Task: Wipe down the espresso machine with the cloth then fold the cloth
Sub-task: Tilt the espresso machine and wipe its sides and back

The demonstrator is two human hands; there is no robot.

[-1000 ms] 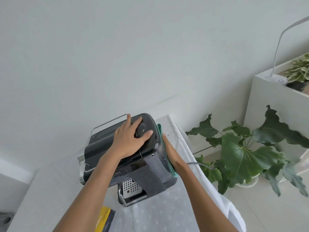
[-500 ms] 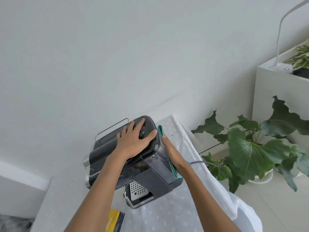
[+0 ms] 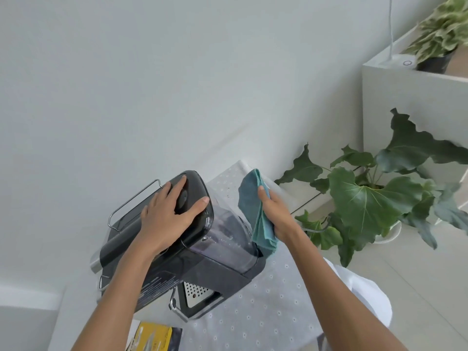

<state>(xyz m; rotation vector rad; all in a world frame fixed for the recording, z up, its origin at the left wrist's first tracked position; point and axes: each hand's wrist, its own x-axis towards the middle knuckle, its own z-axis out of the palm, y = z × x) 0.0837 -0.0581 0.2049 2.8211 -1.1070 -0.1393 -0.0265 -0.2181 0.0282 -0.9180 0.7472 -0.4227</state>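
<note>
With the left hand (image 3: 167, 219) pressed flat, open, steadying the espresso machine (image 3: 182, 252), the right hand (image 3: 274, 215), gripping the cloth (image 3: 253, 211) at its 3 o'clock side, should press flat against the water tank (image 3: 228, 239).

You see a bright room with soft, even daylight. Shadows are faint; a pale one lies on the tablecloth (image 3: 266, 307) under the espresso machine (image 3: 192, 247). Its dark top shines a little. Right of the machine, the plant (image 3: 367, 198) leaves look blurry near the edge. Lines bend and tilt toward the corners.
</note>
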